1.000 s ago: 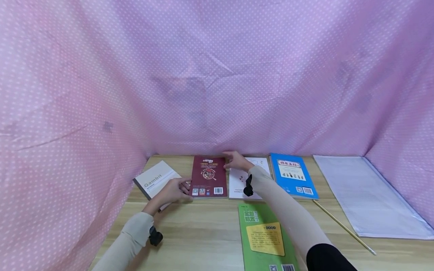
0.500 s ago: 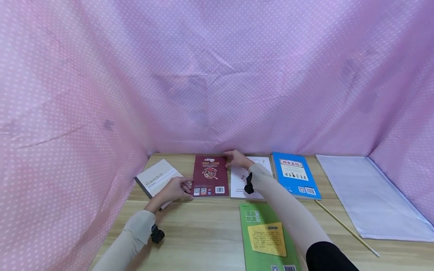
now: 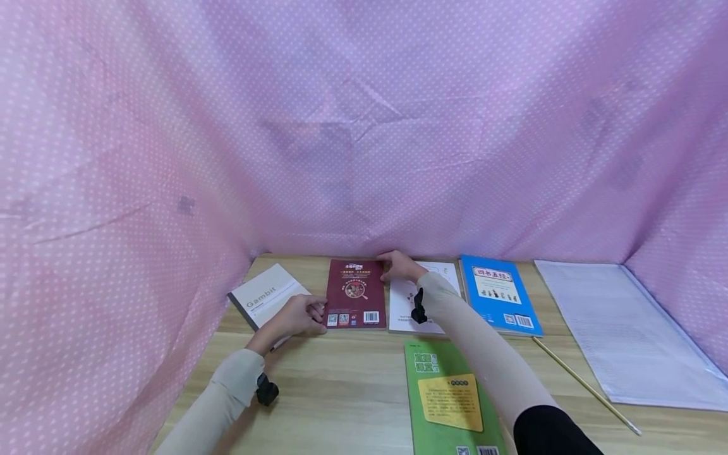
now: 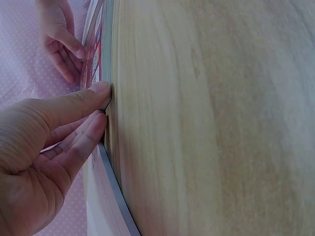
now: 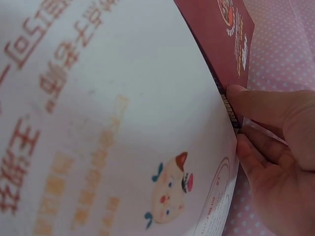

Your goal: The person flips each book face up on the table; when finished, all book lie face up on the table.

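Note:
A maroon book (image 3: 356,294) lies face-down on the wooden table, its barcode toward the person. My left hand (image 3: 296,316) pinches its near left corner; in the left wrist view, the thumb (image 4: 81,103) is on the corner with fingers bent beside it. At the far right corner, my right hand (image 3: 400,266) holds the same book, its thumb (image 5: 246,101) on the cover and its fingers at the edge. The tilted white "Gambit" notebook (image 3: 267,292) lies partly beneath my left hand. Right of the maroon book is a white book (image 3: 405,309), partly hidden by my right arm.
A blue book (image 3: 514,294) lies farther right. Nearer the person is a green book (image 3: 426,363), partly covered by the right forearm. A thin stick (image 3: 586,384) lies beside a flat whitish sheet-like bag (image 3: 625,335). Pink dotted cloth (image 3: 364,158) surrounds the table.
The head view has turned slightly, so the scene sits a little farther right. Both hands keep their places on the maroon book, which shows no clear movement on the table.

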`<state>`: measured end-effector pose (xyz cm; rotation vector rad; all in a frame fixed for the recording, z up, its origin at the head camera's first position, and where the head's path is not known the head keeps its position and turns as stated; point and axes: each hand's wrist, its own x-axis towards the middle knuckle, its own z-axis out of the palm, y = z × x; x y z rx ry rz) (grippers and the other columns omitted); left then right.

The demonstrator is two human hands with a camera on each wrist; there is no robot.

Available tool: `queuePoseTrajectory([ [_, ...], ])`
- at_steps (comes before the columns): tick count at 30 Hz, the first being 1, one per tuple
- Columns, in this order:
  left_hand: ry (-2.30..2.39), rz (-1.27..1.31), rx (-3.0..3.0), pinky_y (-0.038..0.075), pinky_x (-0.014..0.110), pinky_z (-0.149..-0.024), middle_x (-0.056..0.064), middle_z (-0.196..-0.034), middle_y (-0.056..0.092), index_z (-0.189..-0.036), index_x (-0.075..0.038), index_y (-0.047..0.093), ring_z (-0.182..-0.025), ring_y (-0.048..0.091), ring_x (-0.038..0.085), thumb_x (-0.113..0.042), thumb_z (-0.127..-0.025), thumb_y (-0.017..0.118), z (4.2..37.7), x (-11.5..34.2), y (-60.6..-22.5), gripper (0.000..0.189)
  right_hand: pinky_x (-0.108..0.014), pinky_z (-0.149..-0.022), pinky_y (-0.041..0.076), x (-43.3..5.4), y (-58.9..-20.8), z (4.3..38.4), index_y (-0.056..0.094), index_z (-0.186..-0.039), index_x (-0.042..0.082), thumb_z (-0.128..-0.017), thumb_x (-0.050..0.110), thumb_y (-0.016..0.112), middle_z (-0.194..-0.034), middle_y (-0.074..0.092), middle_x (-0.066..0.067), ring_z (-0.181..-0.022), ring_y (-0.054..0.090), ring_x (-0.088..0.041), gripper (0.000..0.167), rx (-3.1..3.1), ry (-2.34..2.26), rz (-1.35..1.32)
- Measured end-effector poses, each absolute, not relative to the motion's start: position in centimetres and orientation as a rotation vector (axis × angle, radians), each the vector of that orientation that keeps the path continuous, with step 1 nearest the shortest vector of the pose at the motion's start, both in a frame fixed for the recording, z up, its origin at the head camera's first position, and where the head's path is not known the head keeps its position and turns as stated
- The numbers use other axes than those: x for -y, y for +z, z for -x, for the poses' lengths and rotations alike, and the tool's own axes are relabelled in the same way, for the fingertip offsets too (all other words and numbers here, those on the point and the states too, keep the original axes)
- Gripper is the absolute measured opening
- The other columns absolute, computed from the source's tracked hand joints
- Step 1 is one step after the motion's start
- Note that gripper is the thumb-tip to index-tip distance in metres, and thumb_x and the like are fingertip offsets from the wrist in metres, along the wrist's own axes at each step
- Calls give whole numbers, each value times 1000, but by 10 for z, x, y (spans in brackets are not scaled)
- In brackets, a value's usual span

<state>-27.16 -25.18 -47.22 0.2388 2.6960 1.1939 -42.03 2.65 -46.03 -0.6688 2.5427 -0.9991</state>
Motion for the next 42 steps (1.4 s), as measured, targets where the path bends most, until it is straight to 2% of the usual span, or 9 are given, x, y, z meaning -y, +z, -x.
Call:
queuePoseTrajectory([
  [1, 1190, -228, -2699, 58, 25, -76, 6, -94, 69, -137, 8, 58, -82, 65, 13, 3, -71, 88, 272, 251, -472, 73, -41, -117, 43, -28, -461, 421, 53, -144, -3, -86, 1, 77, -144, 57, -22, -135, 54, -34, 63, -2554, -999, 698],
  [6, 1169, -225, -2701, 58, 24, -75, 6, -93, 69, -137, 9, 58, -82, 65, 13, 4, -72, 88, 272, 250, -472, 72, -38, -117, 43, -28, -463, 424, 55, -141, -4, -87, 2, 77, -144, 58, -21, -136, 54, -32, 59, -2547, -1003, 695],
  [11, 1148, -219, -2701, 58, 26, -76, 6, -92, 68, -137, 9, 58, -81, 64, 13, 4, -72, 88, 273, 249, -470, 72, -44, -122, 36, -26, -463, 425, 52, -145, -3, -88, 2, 76, -150, 53, -21, -142, 47, -34, 61, -2544, -976, 645],
  [22, 1131, -185, -2708, 58, 26, -76, 6, -91, 67, -136, 8, 59, -80, 64, 14, 5, -71, 88, 274, 246, -469, 71, -46, -124, 32, -29, -459, 422, 52, -146, 1, -84, 3, 79, -153, 50, -19, -145, 43, -35, 68, -2518, -978, 629],
  [30, 1121, -154, -2715, 59, 27, -77, 5, -91, 67, -135, 8, 60, -80, 64, 13, 5, -71, 88, 274, 245, -471, 71, -49, -127, 25, -31, -463, 422, 52, -147, 4, -82, 2, 80, -156, 47, -19, -148, 38, -37, 70, -2477, -1025, 601],
  [35, 1098, -184, -2716, 59, 26, -76, 5, -90, 67, -134, 8, 60, -79, 64, 13, 3, -71, 89, 274, 244, -469, 69, -48, -127, 25, -31, -463, 421, 51, -148, 3, -80, -3, 79, -156, 46, -19, -147, 38, -37, 73, -2457, -1073, 603],
  [42, 1036, -252, -2742, 58, 25, -73, 5, -88, 68, -131, 9, 62, -78, 64, 12, 1, -71, 89, 275, 245, -466, 67, -48, -119, 37, -32, -465, 421, 51, -147, 1, -78, -6, 78, -153, 47, -22, -137, 46, -36, 75, -2436, -1134, 622],
])
